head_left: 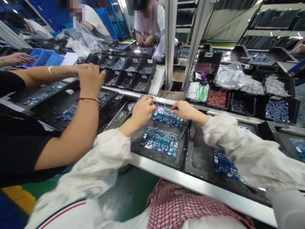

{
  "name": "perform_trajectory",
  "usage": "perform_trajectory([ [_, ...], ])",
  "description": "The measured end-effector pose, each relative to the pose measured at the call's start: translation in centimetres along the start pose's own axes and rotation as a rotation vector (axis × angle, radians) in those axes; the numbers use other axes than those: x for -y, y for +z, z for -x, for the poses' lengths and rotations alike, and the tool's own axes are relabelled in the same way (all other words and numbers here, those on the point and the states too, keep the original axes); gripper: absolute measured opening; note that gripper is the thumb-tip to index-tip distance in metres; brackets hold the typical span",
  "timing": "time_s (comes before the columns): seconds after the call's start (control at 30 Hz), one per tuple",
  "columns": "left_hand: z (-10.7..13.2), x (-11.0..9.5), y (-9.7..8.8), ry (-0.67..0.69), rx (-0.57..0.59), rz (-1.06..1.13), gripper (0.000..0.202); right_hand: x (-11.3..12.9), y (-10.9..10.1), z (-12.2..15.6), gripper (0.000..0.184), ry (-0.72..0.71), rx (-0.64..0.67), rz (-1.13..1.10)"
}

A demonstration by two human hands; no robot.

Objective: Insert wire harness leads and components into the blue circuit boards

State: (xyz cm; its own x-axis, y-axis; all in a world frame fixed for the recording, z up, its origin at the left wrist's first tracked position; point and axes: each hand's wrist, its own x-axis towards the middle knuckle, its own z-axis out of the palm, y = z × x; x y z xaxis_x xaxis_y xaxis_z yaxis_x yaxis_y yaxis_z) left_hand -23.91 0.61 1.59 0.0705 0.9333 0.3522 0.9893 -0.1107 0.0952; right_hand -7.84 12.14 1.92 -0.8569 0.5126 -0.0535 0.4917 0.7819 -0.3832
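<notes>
My left hand [143,111] is closed at the upper left of a blue circuit board [168,118], with thin coloured wires [155,101] looping from its fingertips. My right hand [184,110] reaches over the same board's upper edge from the right, thumb and fingers pinched together. Whatever its fingertips grip is too small to make out. Nearer to me lies a second blue circuit board [160,141] in the same black tray [164,160]. Part of another blue board [225,163] shows beneath my right sleeve.
Black bins of red components [217,98], blue components [277,110] and silver parts [253,86] stand behind at right. A plastic bag [230,75] lies among them. Metal posts [169,41] rise ahead. Close at left, a co-worker's arm [88,111] reaches over neighbouring trays.
</notes>
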Motion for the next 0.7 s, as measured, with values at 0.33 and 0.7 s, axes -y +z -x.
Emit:
perform_trajectory([
  [0.33, 5.8, -2.2, 1.3, -0.372, 0.231, 0.474, 0.012, 5.0, 5.8, 3.8, 0.01, 0.003, 0.078, -0.301],
  [0.7, 5.9, -2.0, 0.9, -0.469, 0.207, 0.494, 0.013, 4.9, 6.3, 3.9, 0.01, -0.026, -0.054, -0.202],
])
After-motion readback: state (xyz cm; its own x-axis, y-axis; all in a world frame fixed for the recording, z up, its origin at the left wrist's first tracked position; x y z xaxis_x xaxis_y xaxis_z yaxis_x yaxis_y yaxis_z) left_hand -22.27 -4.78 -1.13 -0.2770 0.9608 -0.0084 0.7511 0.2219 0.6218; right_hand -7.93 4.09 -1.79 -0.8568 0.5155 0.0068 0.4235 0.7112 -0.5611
